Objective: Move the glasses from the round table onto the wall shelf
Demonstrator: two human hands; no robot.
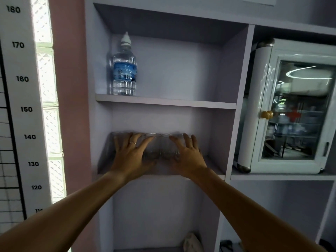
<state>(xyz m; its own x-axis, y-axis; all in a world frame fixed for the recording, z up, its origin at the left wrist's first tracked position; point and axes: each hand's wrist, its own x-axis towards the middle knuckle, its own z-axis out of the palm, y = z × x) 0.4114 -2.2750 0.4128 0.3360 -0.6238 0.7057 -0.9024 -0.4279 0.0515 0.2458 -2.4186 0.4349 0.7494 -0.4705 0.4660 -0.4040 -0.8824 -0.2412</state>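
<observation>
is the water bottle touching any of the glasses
Apart. The head view shows the water bottle on the upper shelf board, the glasses one level below.

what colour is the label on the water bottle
Blue with white print, on the water bottle on the upper shelf; head view.

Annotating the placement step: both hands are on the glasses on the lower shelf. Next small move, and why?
Probably draw both hands straight back off the glasses. The glasses already stand upright in a row on the shelf board, below the water bottle. The left hand and right hand lie spread and flat against them, fingers open, not wrapped round any glass, so nothing seems left to place.
</observation>
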